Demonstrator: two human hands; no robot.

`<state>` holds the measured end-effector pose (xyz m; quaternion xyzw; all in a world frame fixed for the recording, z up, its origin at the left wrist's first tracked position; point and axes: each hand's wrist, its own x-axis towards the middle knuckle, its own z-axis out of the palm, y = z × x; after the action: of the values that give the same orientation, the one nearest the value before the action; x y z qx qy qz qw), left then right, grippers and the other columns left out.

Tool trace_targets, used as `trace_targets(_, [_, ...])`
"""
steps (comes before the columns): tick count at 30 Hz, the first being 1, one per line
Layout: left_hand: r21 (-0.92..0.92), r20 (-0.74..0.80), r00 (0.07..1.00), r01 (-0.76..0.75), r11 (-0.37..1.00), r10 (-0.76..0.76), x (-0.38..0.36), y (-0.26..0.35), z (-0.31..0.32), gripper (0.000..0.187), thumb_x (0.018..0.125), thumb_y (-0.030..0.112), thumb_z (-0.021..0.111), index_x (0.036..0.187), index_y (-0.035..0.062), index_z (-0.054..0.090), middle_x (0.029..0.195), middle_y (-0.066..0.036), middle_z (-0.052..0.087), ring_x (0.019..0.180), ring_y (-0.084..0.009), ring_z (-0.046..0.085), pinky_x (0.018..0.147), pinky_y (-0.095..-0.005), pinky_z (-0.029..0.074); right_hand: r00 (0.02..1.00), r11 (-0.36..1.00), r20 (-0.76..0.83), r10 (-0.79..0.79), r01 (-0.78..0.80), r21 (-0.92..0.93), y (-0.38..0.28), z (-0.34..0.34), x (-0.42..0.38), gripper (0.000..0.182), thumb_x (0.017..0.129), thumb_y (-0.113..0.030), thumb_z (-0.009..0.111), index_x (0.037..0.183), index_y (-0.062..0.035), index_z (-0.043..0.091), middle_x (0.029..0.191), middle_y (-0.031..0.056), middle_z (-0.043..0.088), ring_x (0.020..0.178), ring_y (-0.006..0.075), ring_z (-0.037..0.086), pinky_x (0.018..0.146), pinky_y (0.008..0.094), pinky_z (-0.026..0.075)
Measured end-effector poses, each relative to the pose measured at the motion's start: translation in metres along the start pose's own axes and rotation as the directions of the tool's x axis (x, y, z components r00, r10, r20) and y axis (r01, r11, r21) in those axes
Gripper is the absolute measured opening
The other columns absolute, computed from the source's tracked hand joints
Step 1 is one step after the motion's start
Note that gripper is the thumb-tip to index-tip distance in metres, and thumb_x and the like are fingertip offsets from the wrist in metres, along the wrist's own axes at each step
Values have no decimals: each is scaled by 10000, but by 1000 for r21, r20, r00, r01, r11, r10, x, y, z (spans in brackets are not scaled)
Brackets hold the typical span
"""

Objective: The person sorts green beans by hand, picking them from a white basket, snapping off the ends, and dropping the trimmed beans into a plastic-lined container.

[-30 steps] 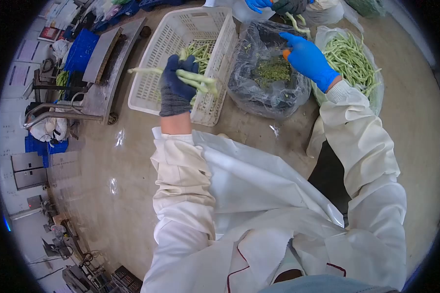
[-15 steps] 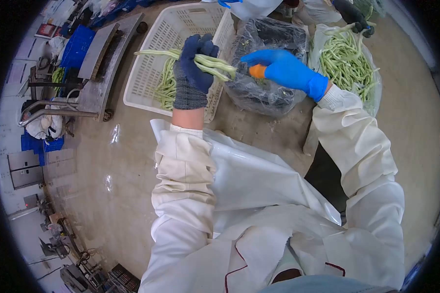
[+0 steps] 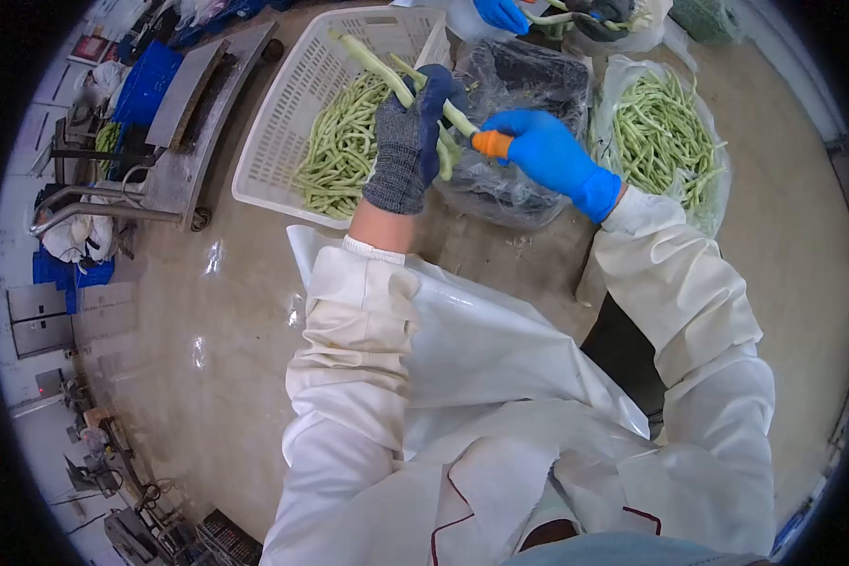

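My left hand [image 3: 407, 141], in a dark blue and grey knit glove, is closed around a few long green beans [image 3: 373, 62] that stick out on both sides of the fist. At the right end of one bean is my right hand [image 3: 552, 156], in a blue glove. Its fingers pinch there, with an orange cover [image 3: 492, 143] at the thumb touching the bean tip. Below the left hand stands a white slatted crate [image 3: 255, 174] with a heap of green beans [image 3: 341, 137] inside. A plastic-lined dark crate [image 3: 524, 80] lies under the right hand.
A clear bag of green beans [image 3: 665, 132] stands at the right. Across from me, another person's blue-gloved hand [image 3: 502, 14] and dark-gloved hand [image 3: 599, 21] hold beans. A metal cart [image 3: 184, 141] and blue bin [image 3: 149, 83] are on the left.
My right hand has closed in on the bean end. My left hand has turned, tilting the beans more steeply. The other person's dark-gloved hand has moved left from the bean bag.
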<state>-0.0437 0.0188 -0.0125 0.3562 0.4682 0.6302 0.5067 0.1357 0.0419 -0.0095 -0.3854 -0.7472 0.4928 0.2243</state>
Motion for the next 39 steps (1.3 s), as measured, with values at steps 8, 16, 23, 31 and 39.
trace_targets(8, [210, 69, 994, 68, 975, -84, -7, -2, -1, 333, 848, 206, 665, 1112, 7, 628, 924, -75, 655, 830, -154, 629, 720, -277, 512, 977, 955, -123, -176, 139, -262, -1, 21, -14, 235, 803, -267, 685, 890, -53, 645, 768, 119, 635, 677, 211, 583, 664, 336, 478])
trace_targets(16, [599, 408, 884, -71, 798, -228, -19, 7, -14, 337, 880, 212, 629, 1146, 5, 617, 898, -86, 683, 776, -151, 634, 710, -288, 507, 835, 831, -173, -521, 451, -326, 8, -39, 15, 330, 844, -123, 583, 1172, -102, 609, 945, 141, 630, 848, 304, 613, 764, 394, 492])
trace_targets(23, [808, 391, 900, -236, 539, -193, -19, 8, -17, 288, 854, 227, 638, 1064, 29, 644, 772, -125, 668, 694, -182, 625, 663, -336, 491, 884, 423, 270, -381, 426, -800, 8, -39, 9, 269, 816, -102, 582, 1077, -77, 640, 991, 123, 633, 916, 312, 598, 832, 383, 468])
trace_targets(31, [607, 268, 954, -274, 746, 133, -18, -3, -5, 252, 846, 162, 642, 1063, 35, 660, 710, -99, 649, 656, -156, 627, 621, -300, 497, 992, 937, -97, -82, 110, 332, 21, -32, 21, 226, 769, -59, 568, 965, -1, 664, 898, 195, 658, 778, 352, 628, 714, 366, 502])
trace_targets(39, [-374, 10, 961, -252, 893, 276, 0, 40, -49, 380, 863, 1, 481, 1225, -115, 470, 1149, -245, 563, 1065, -350, 582, 936, -432, 493, 969, 626, 246, 2, 190, -757, 96, -24, 26, 232, 750, -177, 559, 879, -52, 705, 845, 218, 659, 793, 381, 639, 748, 419, 516])
